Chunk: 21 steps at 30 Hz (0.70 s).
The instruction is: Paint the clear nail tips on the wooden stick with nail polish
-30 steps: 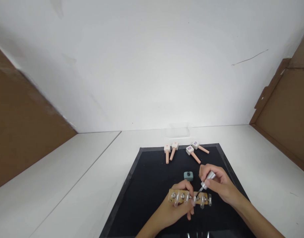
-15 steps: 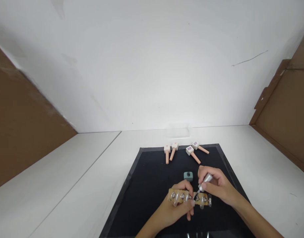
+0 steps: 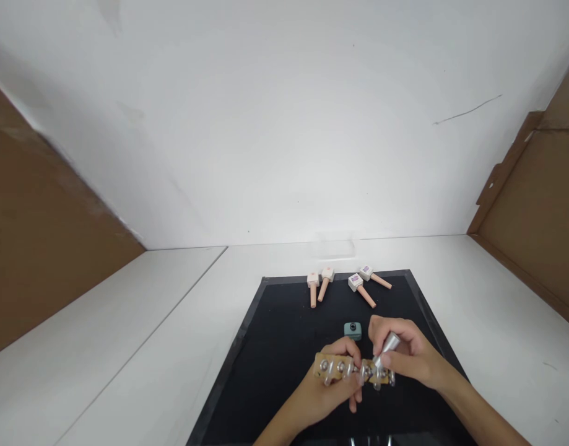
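My left hand [image 3: 328, 384] is closed around a tan nail-tip stand [image 3: 329, 359], a strip with round metal studs and clear nail tips along it. My right hand [image 3: 405, 353] pinches the silver cap of a nail polish brush [image 3: 389, 347], tilted down toward the right half of the strip. The brush's bristle end lies at the nail tips; whether it touches one is hard to make out. Just beyond my left fingers stands an uncapped teal nail polish bottle [image 3: 352, 331] with a dark round opening.
Several white nail polish bottles with peach handles lie at the mat's back edge, among them a left one [image 3: 312, 280] and a right one [image 3: 355, 282]. A clear plastic tray [image 3: 335, 248] sits behind the black mat [image 3: 275, 334]. Cardboard panels [image 3: 43, 217] flank the white table.
My right hand has lowered slightly, bringing the brush down and a little to the right over the strip. My left hand and the strip have barely moved.
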### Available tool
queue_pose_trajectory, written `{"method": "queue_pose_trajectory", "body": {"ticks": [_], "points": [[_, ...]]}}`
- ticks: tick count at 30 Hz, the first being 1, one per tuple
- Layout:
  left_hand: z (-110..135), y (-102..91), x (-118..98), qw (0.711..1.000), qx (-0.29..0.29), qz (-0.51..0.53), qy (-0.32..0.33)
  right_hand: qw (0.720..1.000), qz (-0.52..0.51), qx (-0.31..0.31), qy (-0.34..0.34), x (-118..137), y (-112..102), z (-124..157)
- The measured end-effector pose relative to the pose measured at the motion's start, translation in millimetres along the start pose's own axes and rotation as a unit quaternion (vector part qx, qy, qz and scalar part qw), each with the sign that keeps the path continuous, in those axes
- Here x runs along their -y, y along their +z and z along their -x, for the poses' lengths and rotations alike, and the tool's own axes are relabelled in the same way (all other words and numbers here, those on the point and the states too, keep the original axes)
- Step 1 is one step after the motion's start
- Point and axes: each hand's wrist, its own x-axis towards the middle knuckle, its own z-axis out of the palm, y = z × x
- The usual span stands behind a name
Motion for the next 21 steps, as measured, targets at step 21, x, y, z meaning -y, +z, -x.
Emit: {"method": "queue_pose_trajectory", "body": {"ticks": [21], "points": [[-5.4, -5.8, 13.3, 0.996, -0.013, 0.084, 0.041, 0.943, -0.114, -0.293, 0.113, -4.8, 4.9, -12.9]]}}
